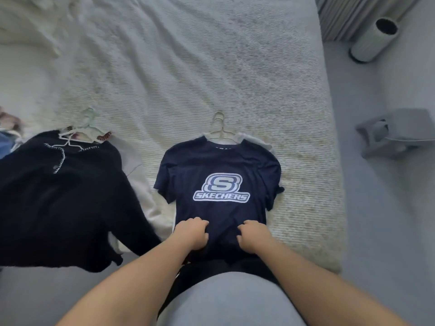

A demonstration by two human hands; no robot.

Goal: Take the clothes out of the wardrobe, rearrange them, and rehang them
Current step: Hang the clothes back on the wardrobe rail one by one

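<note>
Two hands work the lower part of a navy T-shirt [220,184] that lies face up on a white hanger [221,128] near the bed's [211,67] front edge, towards its right side. The left hand [191,234] and the right hand [253,235] sit side by side with fingers curled down into the cloth, each apparently bunching a fold of fabric, though the fingertips are hidden and the grip cannot be confirmed. A black cardigan [66,196] on its own pale hanger [80,132] lies at the front left corner, apart from the shirt, with a light garment [141,184] between them. The step in hand appears to be smoothing or straightening the shirt. To do it well, draw the hem evenly towards the front edge with both hands, keeping the collar seated on the hanger so the shoulders do not slip.
</note>
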